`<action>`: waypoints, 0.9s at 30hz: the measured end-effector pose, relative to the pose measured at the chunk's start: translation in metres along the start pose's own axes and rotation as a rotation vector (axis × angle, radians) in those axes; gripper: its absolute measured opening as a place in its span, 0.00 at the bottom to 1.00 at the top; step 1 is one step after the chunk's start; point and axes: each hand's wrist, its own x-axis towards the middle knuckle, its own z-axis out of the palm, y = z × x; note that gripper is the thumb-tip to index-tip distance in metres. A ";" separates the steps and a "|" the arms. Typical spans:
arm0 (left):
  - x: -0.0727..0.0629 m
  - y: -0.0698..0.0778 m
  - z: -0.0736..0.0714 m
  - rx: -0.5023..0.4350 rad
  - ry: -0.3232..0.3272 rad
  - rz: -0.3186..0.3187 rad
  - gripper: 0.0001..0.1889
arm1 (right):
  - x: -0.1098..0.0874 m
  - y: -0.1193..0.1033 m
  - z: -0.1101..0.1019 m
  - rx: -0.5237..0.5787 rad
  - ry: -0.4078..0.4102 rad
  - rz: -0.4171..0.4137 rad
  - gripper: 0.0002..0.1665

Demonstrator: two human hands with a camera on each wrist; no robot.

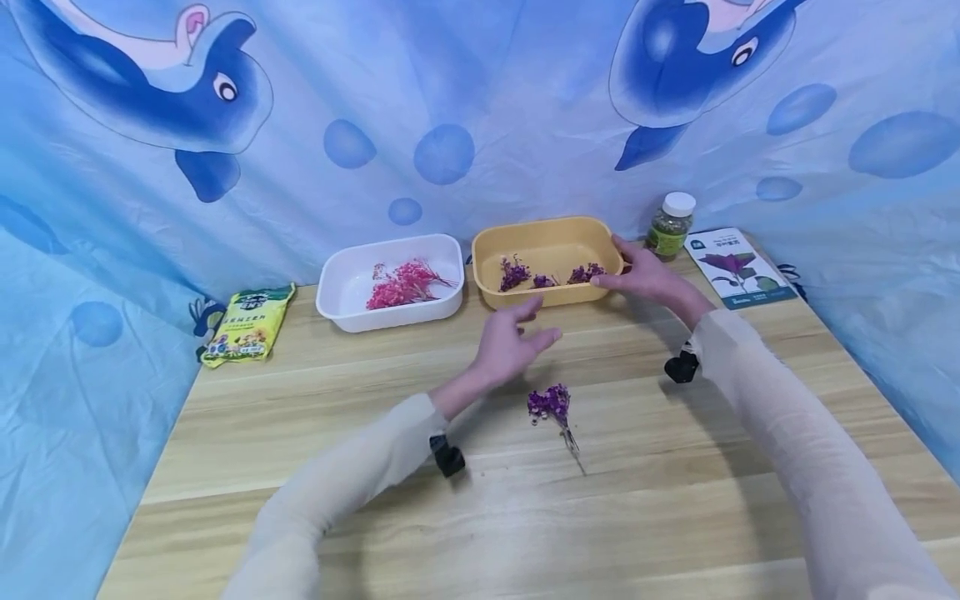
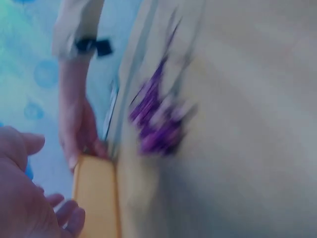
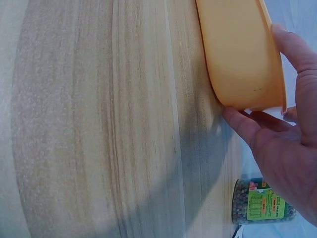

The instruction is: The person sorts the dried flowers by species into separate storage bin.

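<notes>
My right hand (image 1: 647,271) grips the right end of a yellow plastic tray (image 1: 546,297). In the right wrist view the thumb lies at the tray's rim and the fingers reach round its lower corner. Small bunches of dried purple flowers (image 1: 513,273) lie inside. Just in front of the tray, my left hand (image 1: 510,343) is held with fingers spread and nothing in its grasp. Below it on the table rests another bunch of dried purple flowers (image 1: 551,403), stems pointing toward me; it is blurred in the left wrist view.
A white tray (image 1: 341,310) with pink dried flowers (image 1: 405,283) stands left of the yellow one. Farther left lies a yellow packet (image 1: 249,327). Toward the right are a white-capped jar (image 1: 670,225) and a flower-printed packet (image 1: 741,268). A blue dolphin-print curtain (image 1: 480,100) hangs behind.
</notes>
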 end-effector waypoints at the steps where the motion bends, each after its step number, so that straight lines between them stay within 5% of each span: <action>1: -0.009 0.000 0.002 -0.008 0.001 -0.008 0.35 | 0.000 0.001 0.000 0.001 0.000 0.001 0.66; 5: -0.042 -0.002 0.014 -0.019 0.009 -0.055 0.38 | 0.001 0.003 -0.001 0.005 -0.006 0.009 0.67; 13: -0.084 0.000 0.045 0.166 0.064 -0.114 0.50 | 0.001 0.002 -0.001 -0.010 -0.008 0.023 0.69; 19: -0.091 0.002 0.057 0.242 0.060 -0.179 0.52 | 0.002 0.003 -0.001 -0.024 0.002 0.020 0.68; 27: -0.080 -0.002 0.065 0.363 0.047 -0.221 0.52 | 0.001 -0.001 0.000 0.003 -0.005 0.014 0.66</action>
